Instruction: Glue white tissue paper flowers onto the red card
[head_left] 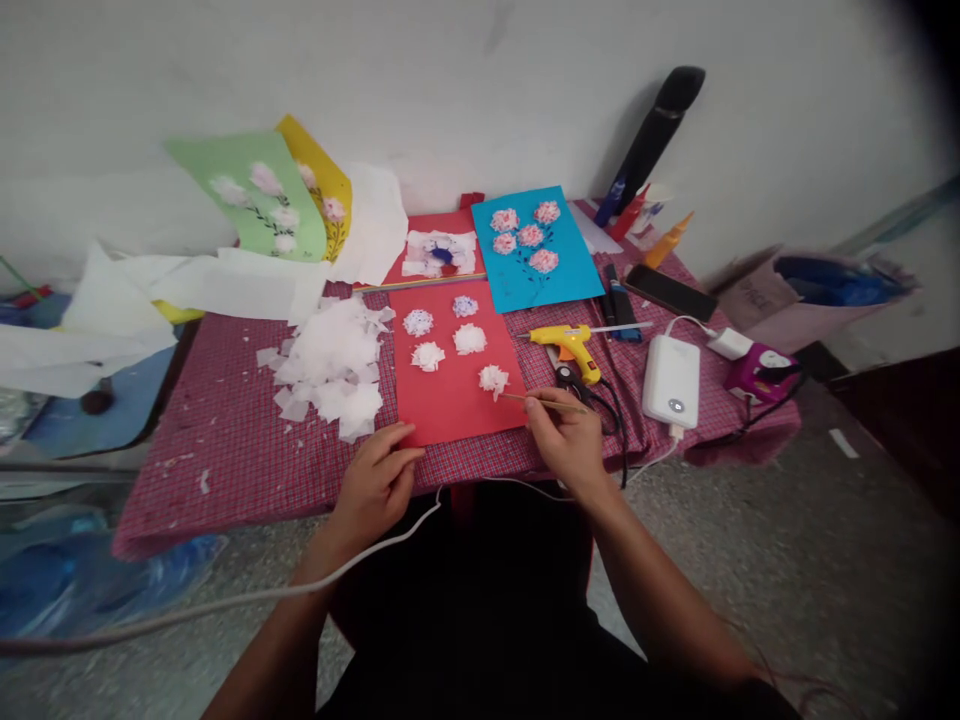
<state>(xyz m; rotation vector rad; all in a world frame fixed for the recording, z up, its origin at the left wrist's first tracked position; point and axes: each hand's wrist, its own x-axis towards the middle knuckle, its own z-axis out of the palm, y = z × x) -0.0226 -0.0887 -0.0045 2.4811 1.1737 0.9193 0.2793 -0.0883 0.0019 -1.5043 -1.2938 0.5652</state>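
Note:
Pinched in the fingers of my right hand (566,440) is a thin paintbrush (555,404), its tip at the lower edge of a plain white paper flower (493,379). That flower sits at the right of a red sheet (450,415). My left hand (379,480) rests at the sheet's lower left corner, fingers apart and holding nothing. Two more white flowers (470,339) lie on the sheet, with two blue-speckled flowers (418,321) above them. Left of the sheet is a heap of white tissue pieces (334,355).
A yellow glue gun (568,343), black scissors (574,382) and a white power bank (672,378) lie to the right. Behind are a blue sheet with pink-tipped flowers (525,285) and blue-stained tissue (420,255). A white cable (360,557) crosses over my left forearm.

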